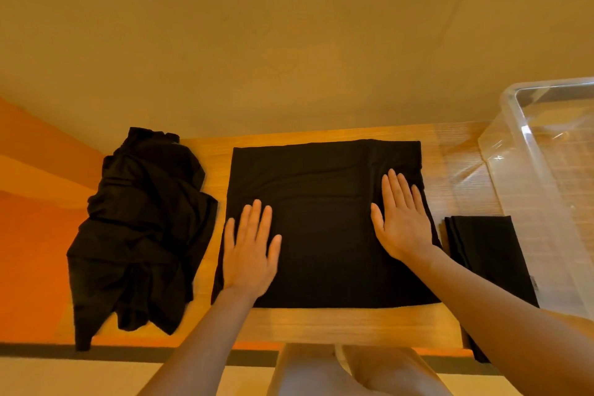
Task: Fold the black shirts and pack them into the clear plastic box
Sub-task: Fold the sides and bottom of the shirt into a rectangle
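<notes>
Slippage is the main risk: both hands lie flat with straight fingers on the half-folded black shirt at the middle of the wooden table, the left hand near its left edge and the right hand near its right edge, so neither grips the cloth, and a push to smooth it could drag the layers askew or slide the whole square toward the table's near edge. The unfolded heap of black shirts at the left already hangs over that edge (its weight may pull it off). A folded shirt lies just beside the clear plastic box at the right, not yet inside; the right forearm covers part of it. The box runs out of frame, so I cannot tell what, if anything, it holds, and the dark cloth hides most folds and seams
</notes>
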The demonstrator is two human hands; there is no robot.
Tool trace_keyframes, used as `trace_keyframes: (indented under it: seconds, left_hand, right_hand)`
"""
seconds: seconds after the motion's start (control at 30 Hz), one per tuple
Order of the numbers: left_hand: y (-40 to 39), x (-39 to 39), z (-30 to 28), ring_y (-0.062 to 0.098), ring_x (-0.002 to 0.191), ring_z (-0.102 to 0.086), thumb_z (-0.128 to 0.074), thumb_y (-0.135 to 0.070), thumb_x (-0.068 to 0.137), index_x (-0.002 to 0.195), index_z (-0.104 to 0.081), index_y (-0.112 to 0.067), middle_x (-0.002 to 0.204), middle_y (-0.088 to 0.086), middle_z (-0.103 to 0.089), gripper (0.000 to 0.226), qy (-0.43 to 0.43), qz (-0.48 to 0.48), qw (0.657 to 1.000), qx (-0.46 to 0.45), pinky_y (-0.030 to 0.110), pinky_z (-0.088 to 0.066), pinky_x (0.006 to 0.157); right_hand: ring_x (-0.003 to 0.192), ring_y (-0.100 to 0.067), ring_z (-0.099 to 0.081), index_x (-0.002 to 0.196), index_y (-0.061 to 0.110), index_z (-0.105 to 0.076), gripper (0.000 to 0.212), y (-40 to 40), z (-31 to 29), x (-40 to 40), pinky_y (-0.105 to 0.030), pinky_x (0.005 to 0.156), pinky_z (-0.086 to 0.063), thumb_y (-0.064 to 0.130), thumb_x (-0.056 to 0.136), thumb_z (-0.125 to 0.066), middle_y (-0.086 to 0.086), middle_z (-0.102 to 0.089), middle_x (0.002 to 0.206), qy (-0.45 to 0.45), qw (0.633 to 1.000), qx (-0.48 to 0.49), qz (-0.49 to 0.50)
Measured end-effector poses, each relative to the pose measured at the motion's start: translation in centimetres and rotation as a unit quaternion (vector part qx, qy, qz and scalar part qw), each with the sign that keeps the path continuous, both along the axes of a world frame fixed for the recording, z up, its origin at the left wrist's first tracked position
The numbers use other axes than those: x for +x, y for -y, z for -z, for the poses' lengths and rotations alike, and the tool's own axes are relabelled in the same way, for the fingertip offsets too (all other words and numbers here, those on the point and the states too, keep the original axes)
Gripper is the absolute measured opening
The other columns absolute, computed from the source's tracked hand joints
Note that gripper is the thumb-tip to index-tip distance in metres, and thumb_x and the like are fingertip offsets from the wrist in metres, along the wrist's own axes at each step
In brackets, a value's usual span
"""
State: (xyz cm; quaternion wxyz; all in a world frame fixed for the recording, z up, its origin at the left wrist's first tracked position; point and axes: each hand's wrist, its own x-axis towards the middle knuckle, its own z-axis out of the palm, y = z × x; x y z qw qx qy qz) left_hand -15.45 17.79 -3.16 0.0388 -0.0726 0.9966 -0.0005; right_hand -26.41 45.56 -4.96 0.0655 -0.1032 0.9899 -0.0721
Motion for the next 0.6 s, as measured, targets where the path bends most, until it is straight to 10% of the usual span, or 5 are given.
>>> trace_keyframes:
  seconds: [0.6]
  left_hand:
    - [1.6,9.4,1.4,0.017,0.148,0.005,-0.009,-0.062,0.095,0.153,-0.008,-0.026,0.161,0.000,-0.003,0.069,0.030,0.003,0.998,0.053,0.041,-0.003,0.121]
  right_hand:
    - [0.149,-0.015,0.005,0.153,0.020,-0.010,0.065,-4.1,-0.2,15.1,-0.037,0.120,0.002,0.055,0.098,-0.009,-0.001,-0.005,0.161,-0.006,1.000,0.001,0.022]
